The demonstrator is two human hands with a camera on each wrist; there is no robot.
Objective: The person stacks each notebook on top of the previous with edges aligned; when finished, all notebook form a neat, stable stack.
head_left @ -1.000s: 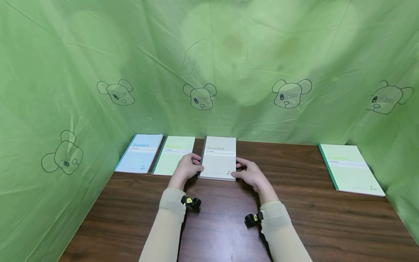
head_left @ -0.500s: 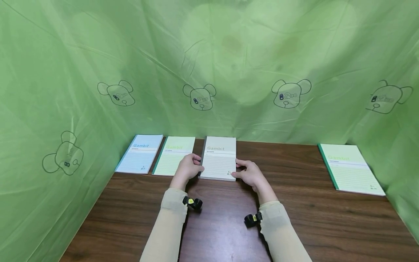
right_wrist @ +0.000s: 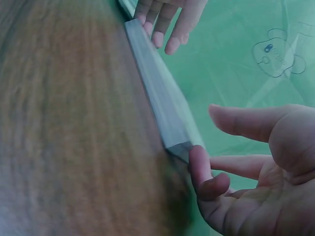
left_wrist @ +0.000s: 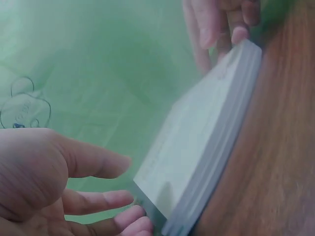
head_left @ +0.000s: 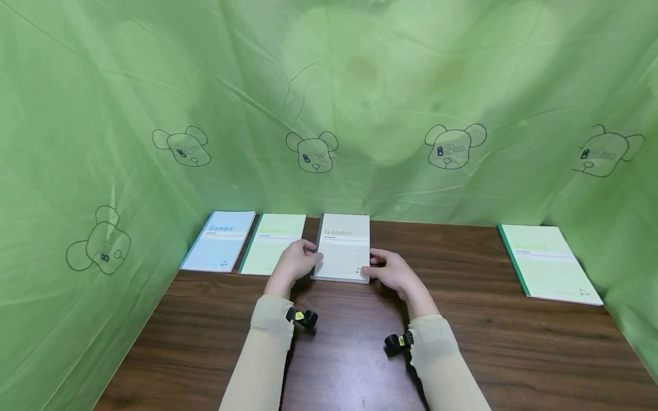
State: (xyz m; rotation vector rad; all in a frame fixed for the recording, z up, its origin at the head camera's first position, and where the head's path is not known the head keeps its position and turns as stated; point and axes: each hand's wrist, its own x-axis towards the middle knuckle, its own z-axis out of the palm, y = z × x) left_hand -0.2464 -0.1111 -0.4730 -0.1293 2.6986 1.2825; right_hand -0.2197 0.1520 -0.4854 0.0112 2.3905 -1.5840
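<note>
Nearest the person, the dark wood-grain table (head_left: 339, 371) carries a soft sheen; take the clock as centred on the grey notebook stack (head_left: 343, 245), with six o'clock toward the person. Two cream sleeves reach in, the left sleeve (head_left: 259, 365) from seven o'clock and the right sleeve (head_left: 449, 365) from between four and five, each with a small black wrist camera at its cuff, the left camera (head_left: 308, 321) and the right camera (head_left: 393, 345).

Beyond the cuffs, the left hand (head_left: 293, 264) is at nine o'clock, its fingers loosely extended by the spine, thumb spread and reaching toward the cover. The right hand (head_left: 396, 274) is between three and four, a fingertip touching the stack's near corner, thumb spread wide in its wrist view. Neither hand has a closed grip.

The stack lies flat between them, dark spine at nine o'clock, "Gambit" on its top cover, layered edges showing at six.

Just beyond the left hand, a pale green notebook (head_left: 267, 245) lies at nine o'clock; farther out that way is a blue notebook (head_left: 218, 240). Well apart, at three, lies a second green notebook (head_left: 547, 262).

Farthest off, a green curtain (head_left: 380, 85) rises at twelve, printed with bear-head outlines (head_left: 312, 155).
</note>
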